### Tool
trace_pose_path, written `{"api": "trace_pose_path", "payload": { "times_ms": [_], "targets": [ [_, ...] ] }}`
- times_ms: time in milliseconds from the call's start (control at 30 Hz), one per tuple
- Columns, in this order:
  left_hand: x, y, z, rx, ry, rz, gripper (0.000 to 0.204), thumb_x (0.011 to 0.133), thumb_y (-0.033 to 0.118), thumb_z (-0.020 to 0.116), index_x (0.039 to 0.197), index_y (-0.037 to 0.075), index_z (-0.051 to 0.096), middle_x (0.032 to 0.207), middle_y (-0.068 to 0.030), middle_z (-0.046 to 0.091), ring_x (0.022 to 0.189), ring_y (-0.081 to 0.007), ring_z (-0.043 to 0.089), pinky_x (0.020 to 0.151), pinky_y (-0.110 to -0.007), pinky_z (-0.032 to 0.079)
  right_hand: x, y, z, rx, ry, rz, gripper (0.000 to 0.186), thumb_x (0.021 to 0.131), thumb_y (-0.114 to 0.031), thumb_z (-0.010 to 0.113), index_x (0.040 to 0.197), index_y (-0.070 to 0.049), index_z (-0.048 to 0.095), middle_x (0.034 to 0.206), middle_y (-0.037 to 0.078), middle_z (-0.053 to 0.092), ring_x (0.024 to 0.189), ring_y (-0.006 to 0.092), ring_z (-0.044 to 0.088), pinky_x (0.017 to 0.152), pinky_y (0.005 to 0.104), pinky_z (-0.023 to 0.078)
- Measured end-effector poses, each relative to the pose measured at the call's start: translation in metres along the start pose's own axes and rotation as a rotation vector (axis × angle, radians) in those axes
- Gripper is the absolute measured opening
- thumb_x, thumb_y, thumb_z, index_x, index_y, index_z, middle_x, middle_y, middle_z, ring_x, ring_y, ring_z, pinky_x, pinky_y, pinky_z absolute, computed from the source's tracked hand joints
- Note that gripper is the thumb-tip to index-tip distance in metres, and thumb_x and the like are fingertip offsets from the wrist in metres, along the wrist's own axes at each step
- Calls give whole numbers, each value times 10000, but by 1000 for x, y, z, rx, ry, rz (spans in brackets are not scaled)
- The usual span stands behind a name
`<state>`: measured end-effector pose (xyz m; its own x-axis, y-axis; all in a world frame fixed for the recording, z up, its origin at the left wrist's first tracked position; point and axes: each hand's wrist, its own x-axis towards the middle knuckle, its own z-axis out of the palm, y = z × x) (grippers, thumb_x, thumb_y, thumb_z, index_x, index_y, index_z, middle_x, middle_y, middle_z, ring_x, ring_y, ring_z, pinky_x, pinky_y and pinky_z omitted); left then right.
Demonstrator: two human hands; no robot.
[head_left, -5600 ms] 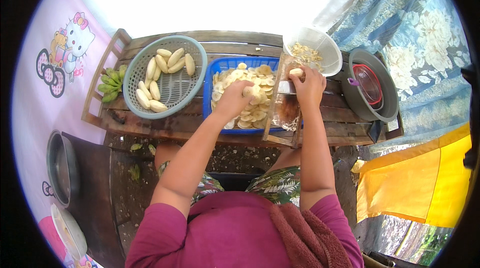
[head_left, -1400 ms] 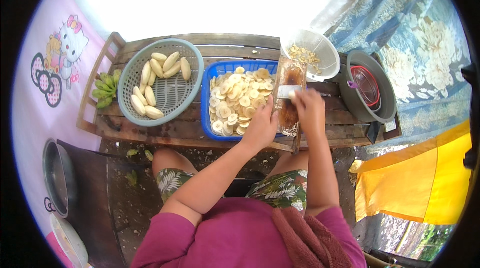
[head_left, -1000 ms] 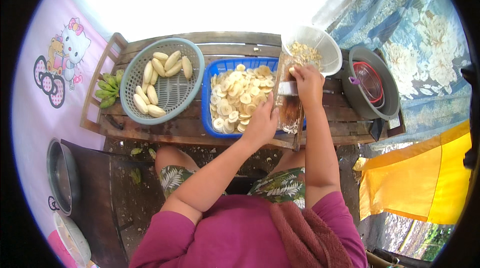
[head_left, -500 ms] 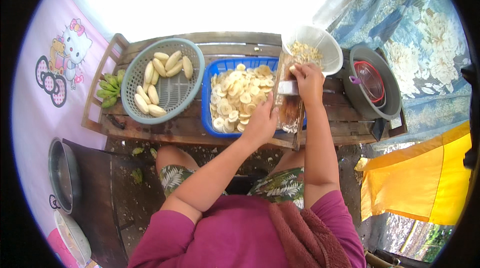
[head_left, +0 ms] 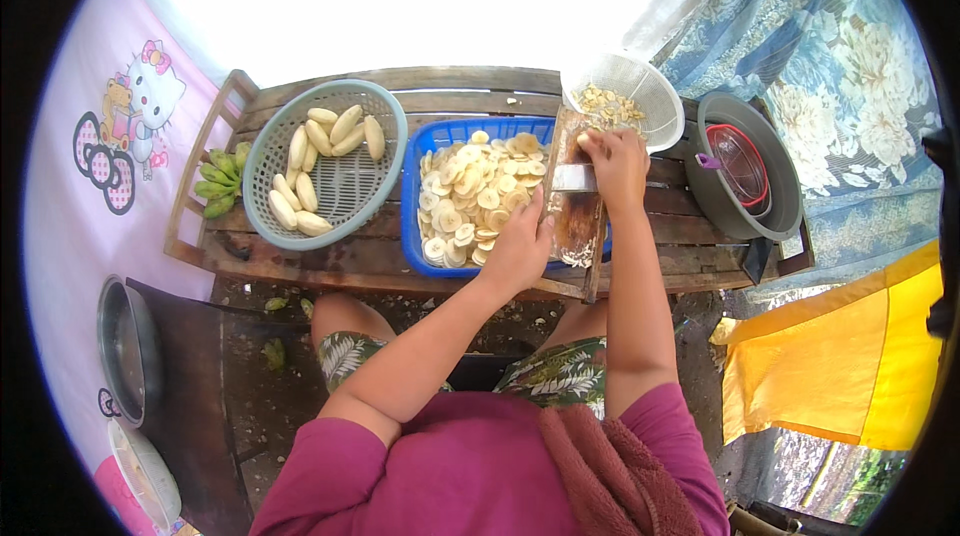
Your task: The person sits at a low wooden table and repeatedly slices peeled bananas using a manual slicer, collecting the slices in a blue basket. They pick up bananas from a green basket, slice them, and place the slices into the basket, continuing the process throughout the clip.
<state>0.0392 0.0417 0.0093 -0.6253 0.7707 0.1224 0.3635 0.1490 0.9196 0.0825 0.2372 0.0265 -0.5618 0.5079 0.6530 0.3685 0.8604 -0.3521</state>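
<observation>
My left hand (head_left: 520, 246) grips the left edge of a wooden slicer board (head_left: 577, 226), which slants across the right end of a blue basket (head_left: 411, 216). A flat metal blade plate (head_left: 573, 178) crosses the board's middle. Just beyond the plate, my right hand (head_left: 618, 168) is closed on a small pale banana piece (head_left: 584, 140), its fingers mostly covering it. Many round banana slices (head_left: 468, 198) are heaped in the blue basket, left of the board. At the board's far end stands a white mesh basket (head_left: 666, 114) with slices and bits (head_left: 608, 104) inside.
On the slatted wooden bench (head_left: 470, 78), a grey-green basket (head_left: 400, 156) at left holds several peeled bananas (head_left: 318, 141). Green bananas (head_left: 222, 176) lie beside it. At right stands a grey basin (head_left: 700, 181) with a red-rimmed strainer (head_left: 738, 164) inside. Another basin (head_left: 128, 346) sits at lower left.
Almost nothing differs. My right hand has shifted very slightly on the board with the banana piece; my left hand keeps its grip on the slicer.
</observation>
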Motion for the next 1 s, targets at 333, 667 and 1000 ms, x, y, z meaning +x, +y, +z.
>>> {"api": "trace_pose_path", "payload": {
  "times_ms": [333, 667, 1000],
  "targets": [
    [0, -7, 4, 49, 56, 69, 561, 976, 167, 478, 1447, -98, 328, 1145, -328, 531, 1062, -465, 554, 931, -470, 452, -90, -47, -73, 19, -167, 28, 189, 764, -213, 789, 939, -143, 773, 1078, 94, 604, 1181, 339, 526, 1004, 450, 389],
    [0, -1, 1, 48, 36, 46, 562, 989, 183, 466, 1457, -91, 316, 1122, -316, 533, 1049, -462, 560, 924, -474, 457, -7, -11, -2, 0, -41, 68, 212, 833, -282, 733, 996, -153, 773, 1246, 149, 577, 1232, 371, 488, 1026, 473, 377],
    [0, -3, 3, 14, 17, 38, 565, 983, 169, 470, 1448, -108, 308, 1142, -336, 518, 1056, -478, 556, 926, -477, 460, -34, -19, -23, 87, -149, 94, 207, 833, -300, 731, 971, -150, 765, 1253, 118, 588, 1281, 377, 462, 1065, 486, 346]
  ]
}}
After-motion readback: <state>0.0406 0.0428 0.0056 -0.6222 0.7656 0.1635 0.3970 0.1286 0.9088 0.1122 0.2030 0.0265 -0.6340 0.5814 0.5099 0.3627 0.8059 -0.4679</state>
